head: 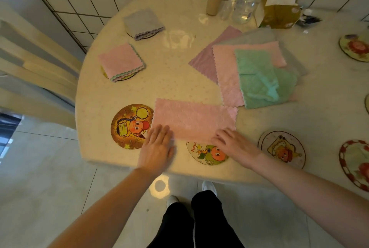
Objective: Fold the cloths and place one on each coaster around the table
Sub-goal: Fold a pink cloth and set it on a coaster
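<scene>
A pink cloth (194, 119), folded into a long rectangle, lies near the table's front edge. My left hand (157, 148) lies flat with straight fingers on its near left corner. My right hand (232, 143) rests with fingers on its near right edge. A bare cartoon coaster (128, 127) sits just left of the cloth, another (207, 153) peeks out below it. A folded pink cloth (121, 62) and a folded grey cloth (142, 22) each sit on a coaster at the left. A pile of unfolded cloths (257, 72) lies at centre right.
More bare coasters (282, 149) (355, 47) (354, 163) lie along the right side. A paper cup (214, 1), clear bottles (244, 6) and a tissue box (278, 11) stand at the back by the tiled wall. A wooden chair (34, 64) stands left of the table.
</scene>
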Demonstrator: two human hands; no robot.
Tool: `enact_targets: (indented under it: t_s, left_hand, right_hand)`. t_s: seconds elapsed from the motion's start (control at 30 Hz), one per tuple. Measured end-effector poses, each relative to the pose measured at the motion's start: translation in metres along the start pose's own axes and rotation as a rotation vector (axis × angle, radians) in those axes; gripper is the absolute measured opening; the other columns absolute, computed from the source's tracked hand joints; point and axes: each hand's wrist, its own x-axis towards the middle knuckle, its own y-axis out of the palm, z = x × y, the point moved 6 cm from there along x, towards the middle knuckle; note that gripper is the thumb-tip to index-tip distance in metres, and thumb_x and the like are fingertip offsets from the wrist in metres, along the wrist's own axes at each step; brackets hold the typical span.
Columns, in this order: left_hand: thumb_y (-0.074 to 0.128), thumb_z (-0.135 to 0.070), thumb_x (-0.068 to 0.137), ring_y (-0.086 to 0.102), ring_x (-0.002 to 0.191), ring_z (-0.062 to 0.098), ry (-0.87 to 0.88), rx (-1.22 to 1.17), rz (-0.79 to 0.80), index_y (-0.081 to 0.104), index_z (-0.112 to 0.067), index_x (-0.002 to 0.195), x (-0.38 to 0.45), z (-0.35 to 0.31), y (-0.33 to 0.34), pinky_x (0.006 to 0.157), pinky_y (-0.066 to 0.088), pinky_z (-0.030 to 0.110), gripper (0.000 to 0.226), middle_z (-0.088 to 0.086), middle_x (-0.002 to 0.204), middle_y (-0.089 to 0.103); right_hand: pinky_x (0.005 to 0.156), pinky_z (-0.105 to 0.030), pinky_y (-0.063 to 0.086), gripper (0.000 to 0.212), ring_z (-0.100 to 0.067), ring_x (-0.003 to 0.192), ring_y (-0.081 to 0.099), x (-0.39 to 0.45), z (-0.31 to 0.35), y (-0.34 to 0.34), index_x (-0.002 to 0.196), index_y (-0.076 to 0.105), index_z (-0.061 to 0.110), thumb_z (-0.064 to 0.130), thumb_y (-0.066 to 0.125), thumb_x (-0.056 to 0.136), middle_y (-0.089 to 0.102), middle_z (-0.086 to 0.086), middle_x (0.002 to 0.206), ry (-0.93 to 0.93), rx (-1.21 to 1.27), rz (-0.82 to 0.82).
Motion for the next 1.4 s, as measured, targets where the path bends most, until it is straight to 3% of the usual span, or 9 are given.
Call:
enact_targets:
  t_s: [0.33, 0.5, 0.63, 0.77, 0.93, 1.03, 1.2, 1.3, 1.4]
  left_hand:
    - [0.049, -0.039, 0.087, 0.042, 0.135, 0.026, 0.032, -0.159, -0.006, 0.045, -0.016, 0.141, 0.026, -0.120, 0.010, 0.107, 0.040, 0.044, 0.058, 0.002, 0.146, 0.047]
    - [0.047, -0.039, 0.086, 0.051, 0.127, 0.030, 0.114, -0.095, -0.037, 0.057, -0.016, 0.133, 0.021, -0.138, 0.019, 0.100, 0.046, 0.047, 0.053, 0.004, 0.137, 0.056]
    - [0.057, -0.030, 0.083, 0.048, 0.131, 0.029, 0.230, -0.082, -0.065, 0.053, -0.017, 0.135, -0.002, -0.140, 0.025, 0.104, 0.043, 0.048, 0.053, 0.004, 0.141, 0.052]
    - [0.050, -0.037, 0.089, 0.045, 0.133, 0.026, 0.227, -0.077, -0.048, 0.050, -0.020, 0.137, -0.020, -0.137, 0.022, 0.107, 0.039, 0.047, 0.051, 0.001, 0.143, 0.050]
    - [0.027, -0.051, 0.099, 0.040, 0.137, 0.023, 0.021, -0.280, 0.035, 0.046, -0.023, 0.141, -0.032, -0.136, 0.024, 0.109, 0.035, 0.050, 0.054, -0.002, 0.147, 0.045]
    - [0.030, -0.054, 0.098, 0.035, 0.139, 0.015, -0.087, -0.537, 0.029, 0.043, -0.027, 0.143, -0.031, -0.131, 0.017, 0.116, 0.026, 0.034, 0.055, -0.006, 0.147, 0.044]
    - [0.045, -0.033, 0.099, 0.053, 0.116, -0.004, -0.357, -0.950, 0.015, 0.052, -0.033, 0.135, -0.022, -0.110, -0.003, 0.099, 0.041, 0.016, 0.036, -0.014, 0.130, 0.058]
    - [0.051, -0.032, 0.097, 0.063, 0.083, 0.008, -0.625, -1.120, -0.021, 0.072, -0.020, 0.104, -0.013, -0.089, -0.006, 0.067, 0.045, 0.016, 0.025, -0.007, 0.093, 0.070]
    - [0.053, -0.040, 0.094, 0.053, 0.062, 0.021, -0.915, -1.243, -0.092, 0.061, -0.001, 0.073, -0.008, -0.063, -0.004, 0.058, 0.046, 0.035, 0.045, 0.009, 0.065, 0.057]
  right_hand:
    - [0.075, -0.029, 0.049, 0.027, -0.019, 0.088, 0.053, -0.025, 0.000, -0.029, 0.091, 0.058, 0.013, 0.004, 0.039, 0.074, 0.058, -0.002, 0.092, -0.202, 0.363, -0.214]
    - [0.070, -0.034, 0.048, 0.017, -0.019, 0.082, 0.053, -0.048, 0.015, -0.031, 0.089, 0.062, 0.008, 0.001, 0.051, 0.077, 0.061, -0.006, 0.088, -0.302, 0.522, -0.191]
    - [0.080, -0.031, 0.052, 0.041, -0.023, 0.097, 0.058, -0.045, -0.016, -0.029, 0.109, 0.061, 0.008, 0.002, 0.044, 0.073, 0.061, -0.007, 0.108, -0.412, 0.307, -0.189]
    - [0.093, -0.036, 0.049, 0.075, -0.026, 0.119, 0.055, -0.021, -0.042, -0.004, 0.125, 0.057, 0.012, -0.005, 0.074, 0.053, 0.058, -0.008, 0.129, -0.555, -0.015, -0.088]
    - [0.095, -0.035, 0.047, 0.081, -0.021, 0.129, 0.046, -0.008, -0.051, 0.006, 0.133, 0.046, 0.018, -0.007, 0.072, 0.060, 0.048, -0.005, 0.141, -0.673, -0.019, 0.004]
    - [0.102, -0.041, 0.042, 0.084, -0.020, 0.132, 0.042, -0.003, -0.056, 0.009, 0.134, 0.040, 0.018, -0.009, 0.065, 0.058, 0.045, -0.004, 0.142, -0.697, -0.027, 0.036]
    - [0.104, -0.039, 0.038, 0.055, -0.014, 0.120, 0.050, 0.012, -0.062, 0.007, 0.131, 0.044, 0.019, 0.027, 0.059, 0.079, 0.055, 0.002, 0.130, -0.731, 0.054, 0.011]
    - [0.078, -0.032, 0.053, 0.036, -0.011, 0.089, 0.063, 0.030, -0.064, -0.006, 0.118, 0.056, 0.023, 0.024, 0.056, 0.082, 0.068, 0.005, 0.102, -0.566, 0.373, 0.043]
    - [0.054, -0.039, 0.049, 0.007, -0.014, 0.061, 0.060, 0.059, -0.066, -0.017, 0.090, 0.061, 0.026, 0.021, 0.060, 0.086, 0.065, 0.004, 0.073, -0.286, 0.698, 0.096]
